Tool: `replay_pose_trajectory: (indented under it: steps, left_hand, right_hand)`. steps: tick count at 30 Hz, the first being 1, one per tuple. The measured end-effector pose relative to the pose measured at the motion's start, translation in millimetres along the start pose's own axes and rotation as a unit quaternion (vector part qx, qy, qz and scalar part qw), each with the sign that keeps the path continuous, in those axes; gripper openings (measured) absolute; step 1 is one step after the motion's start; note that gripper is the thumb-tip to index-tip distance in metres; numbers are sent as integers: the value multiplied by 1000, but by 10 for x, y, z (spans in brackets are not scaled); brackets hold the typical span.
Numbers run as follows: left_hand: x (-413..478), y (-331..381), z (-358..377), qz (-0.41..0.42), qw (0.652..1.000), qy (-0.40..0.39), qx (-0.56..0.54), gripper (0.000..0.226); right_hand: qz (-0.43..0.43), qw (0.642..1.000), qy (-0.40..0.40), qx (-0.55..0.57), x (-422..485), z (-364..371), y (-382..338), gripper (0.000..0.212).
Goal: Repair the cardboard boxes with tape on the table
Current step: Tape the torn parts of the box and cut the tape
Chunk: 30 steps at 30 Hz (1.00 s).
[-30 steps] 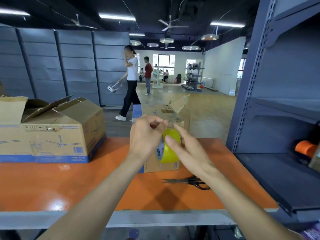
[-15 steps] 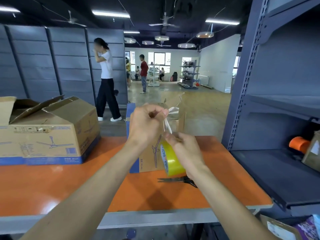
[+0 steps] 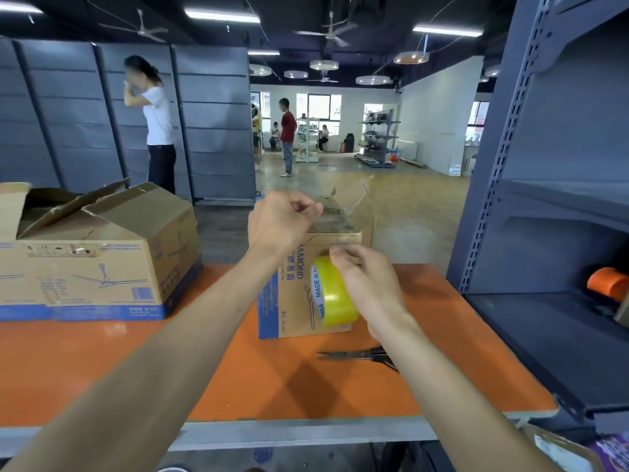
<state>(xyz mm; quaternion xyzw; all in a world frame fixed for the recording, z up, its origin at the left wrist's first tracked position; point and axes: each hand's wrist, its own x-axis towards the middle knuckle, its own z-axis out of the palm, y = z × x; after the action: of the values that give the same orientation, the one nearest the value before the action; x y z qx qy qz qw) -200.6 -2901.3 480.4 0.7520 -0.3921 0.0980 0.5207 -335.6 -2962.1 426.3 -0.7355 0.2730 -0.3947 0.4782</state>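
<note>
My right hand [image 3: 369, 284] grips a yellow tape roll [image 3: 335, 298] in front of a small upright cardboard box [image 3: 292, 308] standing on the orange table [image 3: 136, 362]. My left hand [image 3: 280, 223] is higher, near the box's top, and pinches the free end of a clear tape strip [image 3: 335, 216] stretched from the roll. The box's top flaps are open and torn. A larger cardboard box [image 3: 98, 264] with loose flaps lies at the left of the table.
Black scissors [image 3: 360, 355] lie on the table under my right forearm. A grey metal shelf unit [image 3: 544, 233] with an orange tape roll [image 3: 609, 282] stands at the right. A person in white [image 3: 156, 124] stands behind the larger box; others stand farther back.
My left hand has pulled the tape end up and away from the roll, so a longer strip is out. My right hand with the roll has dropped lower in front of the box.
</note>
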Motion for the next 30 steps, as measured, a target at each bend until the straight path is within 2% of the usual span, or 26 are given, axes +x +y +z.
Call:
replay_pose_trajectory:
  steps: [11, 21, 28, 30]
  left_hand:
    - [139, -56, 6, 7, 997, -6, 73, 21]
    - [99, -58, 40, 44, 981, -20, 187, 15]
    - [144, 85, 5, 35, 954, -52, 293, 23]
    - [151, 109, -2, 39, 946, -37, 321, 43]
  right_hand:
    - [2, 999, 1, 33, 66, 61, 0, 11]
    - [0, 1000, -6, 2, 11, 63, 61, 15]
    - [-7, 1000, -16, -10, 21, 61, 67, 14]
    - [-6, 1000, -19, -14, 15, 67, 67, 20]
